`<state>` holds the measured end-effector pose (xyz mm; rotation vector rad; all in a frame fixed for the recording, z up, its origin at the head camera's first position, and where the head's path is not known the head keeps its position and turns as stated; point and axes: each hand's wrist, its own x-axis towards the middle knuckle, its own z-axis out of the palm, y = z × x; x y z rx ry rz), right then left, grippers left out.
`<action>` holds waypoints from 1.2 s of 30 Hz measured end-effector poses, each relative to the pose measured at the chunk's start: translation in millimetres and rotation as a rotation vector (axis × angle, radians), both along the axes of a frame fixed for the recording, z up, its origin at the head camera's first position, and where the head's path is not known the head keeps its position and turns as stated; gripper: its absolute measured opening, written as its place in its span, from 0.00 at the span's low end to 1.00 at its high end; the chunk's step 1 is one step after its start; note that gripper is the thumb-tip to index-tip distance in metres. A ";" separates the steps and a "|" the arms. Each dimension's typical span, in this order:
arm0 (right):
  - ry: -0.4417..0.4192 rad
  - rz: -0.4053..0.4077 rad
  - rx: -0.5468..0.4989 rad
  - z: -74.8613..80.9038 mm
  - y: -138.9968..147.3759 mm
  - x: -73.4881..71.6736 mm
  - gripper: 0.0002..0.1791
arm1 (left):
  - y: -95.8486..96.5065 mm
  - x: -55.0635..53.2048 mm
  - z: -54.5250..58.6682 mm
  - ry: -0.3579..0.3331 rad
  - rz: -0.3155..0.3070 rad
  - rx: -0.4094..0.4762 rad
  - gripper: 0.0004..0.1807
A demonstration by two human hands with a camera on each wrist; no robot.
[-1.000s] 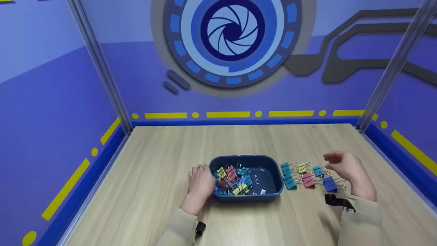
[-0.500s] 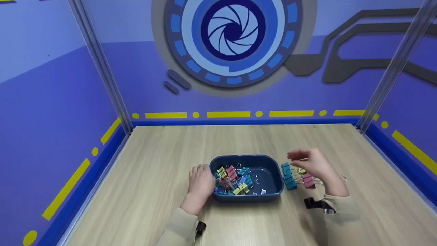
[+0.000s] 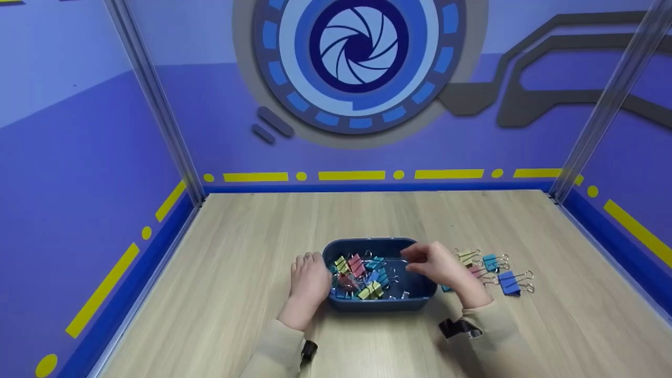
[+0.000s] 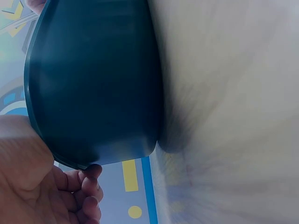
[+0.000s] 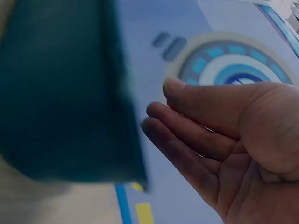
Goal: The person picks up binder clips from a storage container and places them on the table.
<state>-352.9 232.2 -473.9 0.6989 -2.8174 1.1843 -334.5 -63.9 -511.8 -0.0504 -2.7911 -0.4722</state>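
A dark blue plastic box (image 3: 380, 305) stands on the table with binder clips (image 3: 371, 290) of several colours heaped in its left half. My left hand (image 3: 308, 278) grips its left rim; the left wrist view has the curled fingers (image 4: 93, 170) at the rim's corner. Over the right rim reaches my right hand (image 3: 441, 266), its fingers loosely bent above the box's inside. In the right wrist view, nothing shows between that thumb and the fingers (image 5: 182, 140). More binder clips lie right of the box, among them a blue clip (image 3: 509, 283); the right hand partly hides others.
Right of the box, a teal clip (image 3: 491, 262) and a yellow clip (image 3: 466, 257) lie behind the blue one. The wooden table (image 3: 252, 231) is enclosed by purple-blue panels (image 3: 220, 121) at the back and both sides.
My right hand has moved left, from beside the rightmost clips, across the clip rows and over the box's right rim. The left hand and the box have stayed in place.
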 end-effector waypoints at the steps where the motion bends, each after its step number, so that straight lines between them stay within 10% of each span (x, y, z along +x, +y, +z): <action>1: 0.002 0.000 0.006 -2.5 -3.8 0.1 0.17 | 0.0 0.0 0.2 0.000 0.000 -0.001 0.12; 36: 0.139 -0.066 0.205 -34.1 -38.8 3.0 0.05 | 0.5 0.0 -1.3 0.014 -0.001 -0.003 0.11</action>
